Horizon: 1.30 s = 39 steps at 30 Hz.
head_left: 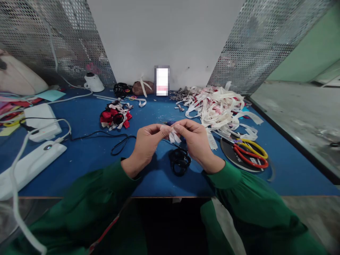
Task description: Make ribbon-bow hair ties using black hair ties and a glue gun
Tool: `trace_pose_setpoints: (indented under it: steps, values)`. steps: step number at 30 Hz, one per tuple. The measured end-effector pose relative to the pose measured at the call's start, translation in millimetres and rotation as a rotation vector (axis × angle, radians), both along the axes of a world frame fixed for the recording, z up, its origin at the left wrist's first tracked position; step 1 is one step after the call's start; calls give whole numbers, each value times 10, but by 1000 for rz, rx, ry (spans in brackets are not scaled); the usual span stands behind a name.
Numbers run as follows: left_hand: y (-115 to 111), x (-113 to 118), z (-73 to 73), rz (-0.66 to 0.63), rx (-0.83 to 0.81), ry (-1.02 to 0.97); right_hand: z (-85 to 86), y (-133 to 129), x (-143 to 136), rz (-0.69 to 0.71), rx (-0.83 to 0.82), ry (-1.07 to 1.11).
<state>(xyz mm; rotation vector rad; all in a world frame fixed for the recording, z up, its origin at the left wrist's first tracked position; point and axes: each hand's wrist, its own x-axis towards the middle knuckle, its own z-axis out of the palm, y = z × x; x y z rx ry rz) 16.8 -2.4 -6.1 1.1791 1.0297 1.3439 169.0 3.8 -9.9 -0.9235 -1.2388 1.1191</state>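
Between my two hands, over the middle of the blue table, is a small white ribbon [174,136] with its ends hanging down. My left hand [147,145] pinches it from the left between thumb and fingers. From the other side my right hand [195,141] pinches it too, the fingertips of both hands almost meeting. Just below them lies a bundle of black elastic bands or cord [180,161]. A dark blue tool, partly hidden behind my fingers, shows at its tip [168,123].
White ribbon strips [220,106] are heaped at the back right. Red- and yellow-handled scissors [252,154] lie on a black disc [228,150]. Red, white and black bows [115,116] sit left. A power strip [34,164], cables, a white jug [94,83] and a phone [162,81] stand around.
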Motion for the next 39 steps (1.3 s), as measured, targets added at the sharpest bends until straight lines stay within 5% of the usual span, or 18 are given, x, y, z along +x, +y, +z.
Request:
trace_pose_setpoints:
  steps: [16, 31, 39]
  values:
    - [-19, 14, 6, 63, 29, 22, 4, -13, 6, 2, 8, -101]
    - [-44, -2, 50, -356, -230, -346, 22, -113, 3, 290, -94, 209]
    - [26, -38, -39, -353, -246, -350, -69, -29, -16, 317, -125, 234]
